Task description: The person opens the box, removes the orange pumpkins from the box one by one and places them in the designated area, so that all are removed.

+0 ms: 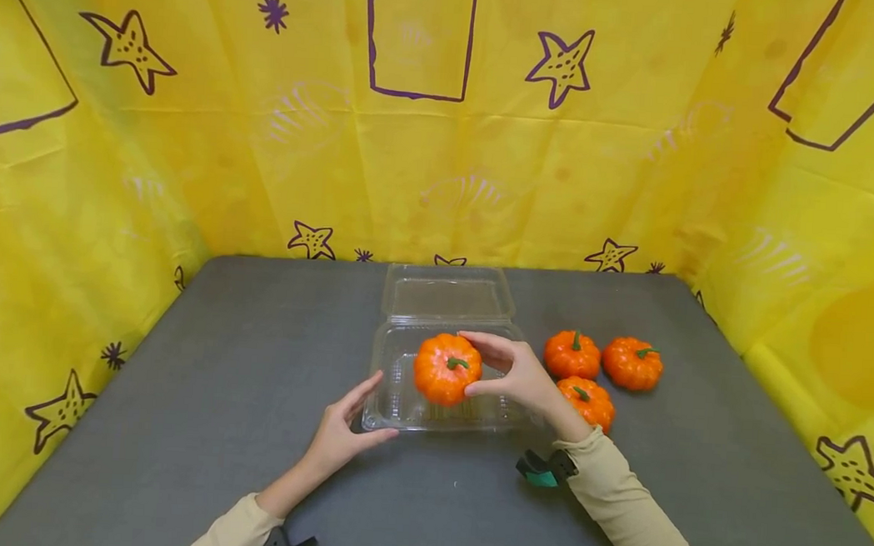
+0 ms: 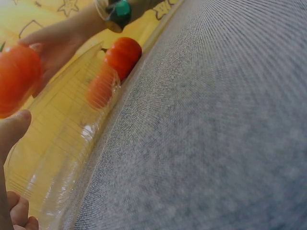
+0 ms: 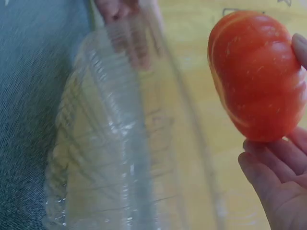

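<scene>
An orange pumpkin (image 1: 446, 369) with a green stem is held by my right hand (image 1: 516, 378), thumb and fingers on its right side. It is above the base of a clear plastic container (image 1: 391, 416) with its hinged lid (image 1: 446, 297) folded back. In the right wrist view, the pumpkin (image 3: 259, 76) appears beside the container's clear wall (image 3: 115, 124). My left hand (image 1: 341, 426) lies at the container's near left corner, thumb and fingers spread on either side of it. In the left wrist view, the thumb (image 2: 14, 128) is near the rim.
Right of the container, several things sit close together: one pumpkin (image 1: 571, 354), another pumpkin (image 1: 633, 363) and a third pumpkin (image 1: 587, 399) partly behind the right forearm. The grey table (image 1: 269, 321) is bounded by yellow patterned cloth (image 1: 444, 156) at the back and sides.
</scene>
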A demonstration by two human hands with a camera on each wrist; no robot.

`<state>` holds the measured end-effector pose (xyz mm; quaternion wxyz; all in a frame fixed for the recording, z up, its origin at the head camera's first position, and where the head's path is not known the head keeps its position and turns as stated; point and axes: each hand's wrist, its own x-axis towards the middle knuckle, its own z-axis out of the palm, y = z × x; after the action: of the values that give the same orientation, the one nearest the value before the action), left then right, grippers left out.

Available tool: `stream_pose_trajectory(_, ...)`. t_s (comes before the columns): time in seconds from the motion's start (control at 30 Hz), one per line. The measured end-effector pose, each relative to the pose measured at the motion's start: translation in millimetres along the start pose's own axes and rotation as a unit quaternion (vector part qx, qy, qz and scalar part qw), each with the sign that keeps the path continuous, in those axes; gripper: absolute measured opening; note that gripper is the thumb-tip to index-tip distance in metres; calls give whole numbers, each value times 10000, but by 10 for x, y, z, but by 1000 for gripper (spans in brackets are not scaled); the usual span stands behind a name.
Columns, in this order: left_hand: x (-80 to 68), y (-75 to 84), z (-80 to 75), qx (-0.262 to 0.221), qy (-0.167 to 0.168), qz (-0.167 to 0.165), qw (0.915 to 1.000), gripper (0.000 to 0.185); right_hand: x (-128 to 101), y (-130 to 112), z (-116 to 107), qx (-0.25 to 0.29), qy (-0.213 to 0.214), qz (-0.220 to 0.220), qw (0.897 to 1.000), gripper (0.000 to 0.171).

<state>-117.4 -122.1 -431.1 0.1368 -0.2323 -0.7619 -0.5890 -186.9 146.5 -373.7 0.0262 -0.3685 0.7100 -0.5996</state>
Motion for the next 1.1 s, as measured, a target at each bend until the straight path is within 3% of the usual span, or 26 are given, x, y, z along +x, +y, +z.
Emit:
stream_pose_trajectory(0.3,7,12,-16,75,-124,-83,9999,73,-141,-219,-34,-80,246,150,9996,62)
stream_pose_trajectory(0.5,0,-36,-16,55,-124,-23,9999,73,-237,-92,-134,-39,449,294,9986,63)
stream_pose_trajectory(0.73,-47,-286,-19,14,-73,-76,9999,75,-335,-43,-262,-50,622,260,9977,68)
stream_pose_trajectory(0.93,-45,-302,-22,15,-121,12,9999,74,-398,-80,-362,-124,693,239,9972,65)
stream_pose_trajectory(1.1,-40,-287,-12,11,-101,50,9999,74,-445,-132,-471,-109,743,489,9960,64)
